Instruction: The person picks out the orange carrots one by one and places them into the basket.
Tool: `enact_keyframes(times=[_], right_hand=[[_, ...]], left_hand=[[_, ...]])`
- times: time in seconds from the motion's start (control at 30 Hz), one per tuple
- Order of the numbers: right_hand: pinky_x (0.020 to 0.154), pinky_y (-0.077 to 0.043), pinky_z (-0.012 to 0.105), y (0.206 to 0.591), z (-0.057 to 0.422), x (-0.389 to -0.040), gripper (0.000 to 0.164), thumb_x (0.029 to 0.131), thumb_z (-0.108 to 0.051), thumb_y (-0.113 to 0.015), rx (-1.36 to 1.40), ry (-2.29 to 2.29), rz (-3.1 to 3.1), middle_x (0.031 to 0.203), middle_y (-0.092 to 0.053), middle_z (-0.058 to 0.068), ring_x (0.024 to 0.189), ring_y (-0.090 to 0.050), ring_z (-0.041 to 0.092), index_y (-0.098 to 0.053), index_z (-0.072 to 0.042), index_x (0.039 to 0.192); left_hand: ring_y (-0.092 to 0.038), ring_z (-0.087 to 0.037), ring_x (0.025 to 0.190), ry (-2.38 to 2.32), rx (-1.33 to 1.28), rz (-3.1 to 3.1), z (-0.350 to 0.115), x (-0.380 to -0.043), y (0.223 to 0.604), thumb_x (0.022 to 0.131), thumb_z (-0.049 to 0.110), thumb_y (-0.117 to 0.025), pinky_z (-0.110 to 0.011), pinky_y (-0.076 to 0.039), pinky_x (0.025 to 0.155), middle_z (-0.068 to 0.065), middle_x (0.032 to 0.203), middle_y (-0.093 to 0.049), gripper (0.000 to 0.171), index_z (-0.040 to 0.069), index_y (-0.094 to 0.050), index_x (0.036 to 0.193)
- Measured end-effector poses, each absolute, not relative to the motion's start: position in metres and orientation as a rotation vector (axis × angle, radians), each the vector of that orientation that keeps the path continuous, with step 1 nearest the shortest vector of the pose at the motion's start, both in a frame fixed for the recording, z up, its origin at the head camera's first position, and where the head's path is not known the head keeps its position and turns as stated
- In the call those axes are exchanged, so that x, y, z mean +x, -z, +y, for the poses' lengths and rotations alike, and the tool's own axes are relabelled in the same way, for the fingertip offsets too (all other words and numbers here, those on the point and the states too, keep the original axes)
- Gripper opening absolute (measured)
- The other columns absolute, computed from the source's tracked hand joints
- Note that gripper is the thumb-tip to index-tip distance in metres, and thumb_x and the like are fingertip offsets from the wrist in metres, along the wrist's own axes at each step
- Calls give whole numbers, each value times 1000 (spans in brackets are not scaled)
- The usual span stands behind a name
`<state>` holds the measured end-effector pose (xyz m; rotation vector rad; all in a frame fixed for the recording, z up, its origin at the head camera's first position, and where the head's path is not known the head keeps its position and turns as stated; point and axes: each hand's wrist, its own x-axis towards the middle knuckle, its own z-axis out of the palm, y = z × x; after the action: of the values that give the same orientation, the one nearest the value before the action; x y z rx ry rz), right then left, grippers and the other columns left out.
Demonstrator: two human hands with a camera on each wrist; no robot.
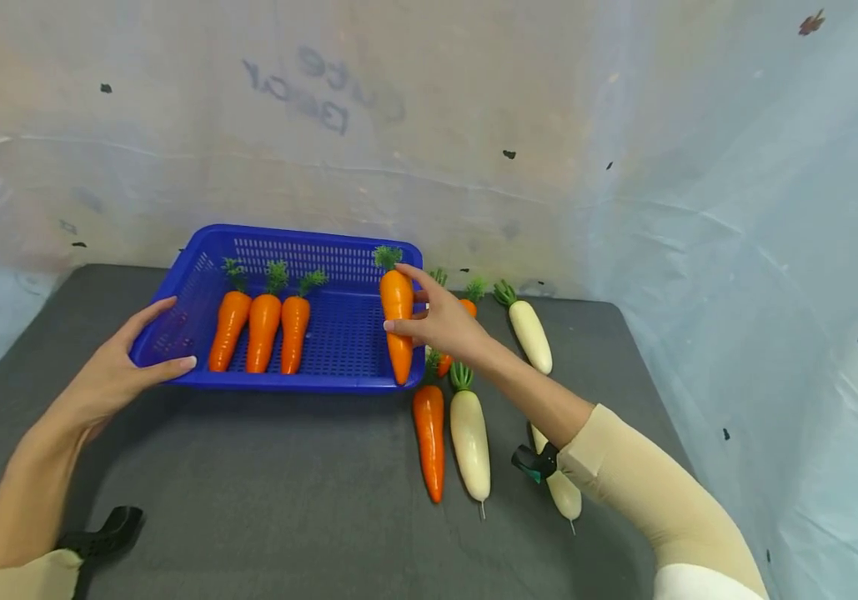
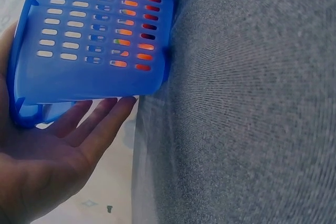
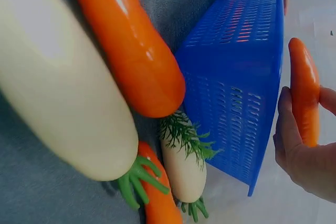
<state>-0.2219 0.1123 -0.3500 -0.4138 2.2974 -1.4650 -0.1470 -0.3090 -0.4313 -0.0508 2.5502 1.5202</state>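
Note:
My right hand (image 1: 449, 321) pinches an orange toy carrot (image 1: 396, 296) with a green leafy top, thumb on one side and fingers on the other. The carrot overlaps the right end of a blue plastic basket (image 1: 357, 382) in the head view. In the right wrist view the carrot (image 3: 304, 93) is above the basket's rim. At the basket's left front corner, my left hand (image 1: 117, 375) grips the rim, with the thumb along the front and the fingers at the left side. Inside the basket, three carrots (image 1: 263, 333) lie side by side, tops toward the back.
Right of the basket lie another carrot (image 1: 429, 437) and a white radish (image 1: 469, 442). More carrots are partly hidden behind my right hand. Farther right are a radish (image 1: 530, 335) and one partly under my forearm (image 1: 565, 497). Plastic sheeting (image 1: 429, 125) hangs behind the grey table (image 1: 286, 500).

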Motion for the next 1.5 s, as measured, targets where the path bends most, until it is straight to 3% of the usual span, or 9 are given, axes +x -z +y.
enact_keyframes(times=[0.23,0.47,0.67,0.9,1.17,1.5], right_hand=[[73,-61,37,358,93,-240,83,91,-20,-75,-407,1440,2306,135,-49,13,95,-69,23,-26,-32,157],[83,-58,51,368,71,-249,83,90,-16,-75,-375,1566,2180,135,-46,18,98,-67,28,-26,-27,156],[79,-58,54,377,48,-255,83,88,-12,-76,-352,1639,2133,134,-49,20,95,-68,29,-29,-23,156],[77,-58,55,387,30,-260,83,85,-6,-78,-265,1609,2184,122,-53,19,93,-67,30,-31,-21,153],[72,-60,50,402,12,-262,83,83,-5,-81,-270,1486,2249,123,-55,19,95,-66,31,-35,-18,151],[71,-61,44,415,-6,-268,83,82,-12,-83,-300,1270,2323,129,-53,18,102,-64,30,-36,-16,150]], left_hand=[[-16,-64,133,-1527,-60,2535,-309,-149,431,96,33,-67,-82,-21,97,-29,161,9,93,48,3,156],[-14,-65,135,-1523,-86,2534,-309,-149,430,96,33,-67,-81,-20,99,-29,161,10,94,46,3,156],[-16,-64,133,-1515,-75,2546,-312,-150,425,97,31,-66,-81,-20,99,-28,162,10,93,45,3,157],[-14,-65,133,-1541,-52,2533,-311,-148,430,98,29,-65,-82,-18,99,-30,161,9,92,41,3,158],[-16,-61,135,-1561,-45,2519,-309,-145,430,98,30,-64,-80,-21,99,-29,162,6,88,48,-1,156],[-14,-62,136,-1571,-66,2502,-310,-147,433,98,30,-65,-80,-19,100,-28,162,9,89,49,0,155]])
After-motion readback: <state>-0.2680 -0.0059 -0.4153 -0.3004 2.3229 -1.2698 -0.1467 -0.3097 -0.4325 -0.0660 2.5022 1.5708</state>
